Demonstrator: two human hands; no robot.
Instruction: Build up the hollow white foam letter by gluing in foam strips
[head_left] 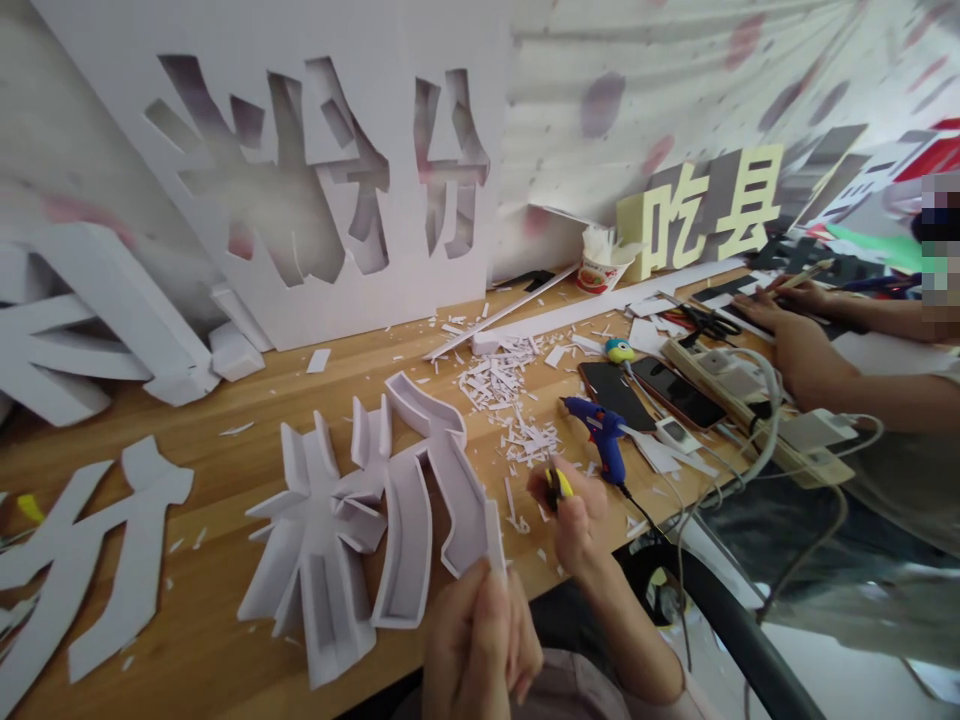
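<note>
My left hand (480,635) is closed at the near edge of the table, its thumb and fingers pinching a narrow white foam-board strip (494,532). The strip's upper end overlaps the near right edge of a white, hollow foam-board character (322,560); whether they touch I cannot tell. This character lies with its raised side walls facing up. To the right, my right hand (581,520) is wrapped round a yellow-and-black utility knife (559,486), held apart from the strip. The blade is too small to make out.
Beyond my right hand lie foam scraps (499,375), a blue glue gun (604,435), phones (679,390) and a power strip (750,415) with cables. A cut-out board (390,270) leans behind. Another flat character (139,540) lies left. A co-worker's hands (780,310) are at right.
</note>
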